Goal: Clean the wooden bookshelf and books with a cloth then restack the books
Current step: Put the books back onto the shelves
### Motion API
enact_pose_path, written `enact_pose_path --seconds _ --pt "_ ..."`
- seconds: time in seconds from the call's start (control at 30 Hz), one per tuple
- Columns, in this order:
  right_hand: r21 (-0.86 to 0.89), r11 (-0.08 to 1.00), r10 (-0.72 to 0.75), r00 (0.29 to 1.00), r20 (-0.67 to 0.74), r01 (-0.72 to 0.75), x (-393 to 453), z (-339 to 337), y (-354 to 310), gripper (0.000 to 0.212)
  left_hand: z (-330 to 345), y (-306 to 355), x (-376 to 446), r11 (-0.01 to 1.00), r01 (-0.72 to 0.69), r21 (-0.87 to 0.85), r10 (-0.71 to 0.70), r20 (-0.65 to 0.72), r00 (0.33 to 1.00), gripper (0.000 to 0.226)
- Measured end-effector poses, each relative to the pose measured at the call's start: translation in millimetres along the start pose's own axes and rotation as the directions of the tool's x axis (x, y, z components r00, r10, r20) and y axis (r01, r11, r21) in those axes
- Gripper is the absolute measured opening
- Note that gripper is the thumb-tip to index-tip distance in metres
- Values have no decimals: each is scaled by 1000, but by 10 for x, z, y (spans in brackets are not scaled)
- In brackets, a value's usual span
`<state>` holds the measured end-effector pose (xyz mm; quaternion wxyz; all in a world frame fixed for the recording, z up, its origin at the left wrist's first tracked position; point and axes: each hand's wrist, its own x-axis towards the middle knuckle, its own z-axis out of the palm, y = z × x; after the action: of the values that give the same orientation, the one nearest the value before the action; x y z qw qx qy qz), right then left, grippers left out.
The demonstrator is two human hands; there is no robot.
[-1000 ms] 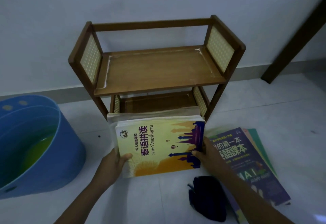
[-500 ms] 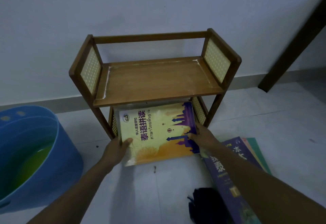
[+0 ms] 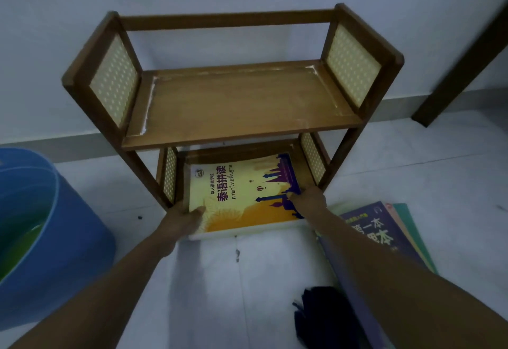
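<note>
Head view: a pale smooth floor is seen beneath both arms. Just beyond the hands, a wooden bookshelf with woven cane side panels is stood against the wall, its flat upper shelf bare. Left of the left hand, a round blue plastic tub is placed. A glossy yellow book stack is half slid onto the lower shelf, its near edge overhanging. It is gripped at its edges by the left hand and the right hand, thumbs laid on the cover. More books lie right of the right hand; a dark cloth is nearest.
</note>
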<state>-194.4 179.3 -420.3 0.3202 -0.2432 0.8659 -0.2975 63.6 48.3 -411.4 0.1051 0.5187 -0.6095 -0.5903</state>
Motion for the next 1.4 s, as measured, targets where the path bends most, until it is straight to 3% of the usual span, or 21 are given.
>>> enact_pose_path --seconds 0.1,0.17,0.23,0.3,0.37,0.43,0.5,0.63,0.97,1.07,1.17,1.27,1.33,1.4 --pt "-47 995 -93 995 -47 91 -92 -29 50 44 -32 -54 -62 988 -157 -6 156 127 980 45" --pt "-8 979 -206 978 -18 206 -223 -19 131 50 -62 -172 -109 957 -269 112 255 124 959 78" --pt "-56 960 -270 961 51 273 -375 23 256 64 -101 -326 -146 896 -261 359 265 40 963 116" --pt "-185 942 -267 959 93 280 -503 74 386 78 -71 -459 -224 868 -194 458 206 24 978 132" --pt "-269 898 -345 937 57 347 -547 149 490 76 11 -489 -329 879 -221 422 259 -35 965 103" --pt "-241 904 -374 927 -39 354 -544 171 491 65 85 -456 -404 944 -216 250 277 -243 930 63" --pt "-197 932 -325 941 -89 304 -492 141 420 59 145 -408 -411 972 -184 146 226 -367 902 54" --pt "-214 937 -306 944 -127 275 -268 45 255 53 206 -226 -277 980 -148 130 191 -441 877 36" --pt "-318 914 -296 950 -102 251 4 -33 87 44 192 -86 64 921 -86 380 237 -373 897 25" --pt "-274 918 -316 946 -72 286 -82 -85 168 48 248 -135 -11 868 -80 490 311 -412 857 26" --pt "-156 931 -356 918 -176 331 -361 -323 357 37 525 -91 -270 927 -98 361 285 -510 812 34" --pt "-120 946 -323 871 -370 300 -670 -762 780 37 1097 21 -630 993 -109 40 116 -357 927 27" --pt "-145 974 -222 871 -438 175 -768 -1104 1132 43 1546 204 -862 984 16 -179 -45 -159 986 15" --pt "-189 981 -34 929 -369 -39 -726 -1382 1495 62 1929 423 -1058 874 223 -433 -209 81 975 4"
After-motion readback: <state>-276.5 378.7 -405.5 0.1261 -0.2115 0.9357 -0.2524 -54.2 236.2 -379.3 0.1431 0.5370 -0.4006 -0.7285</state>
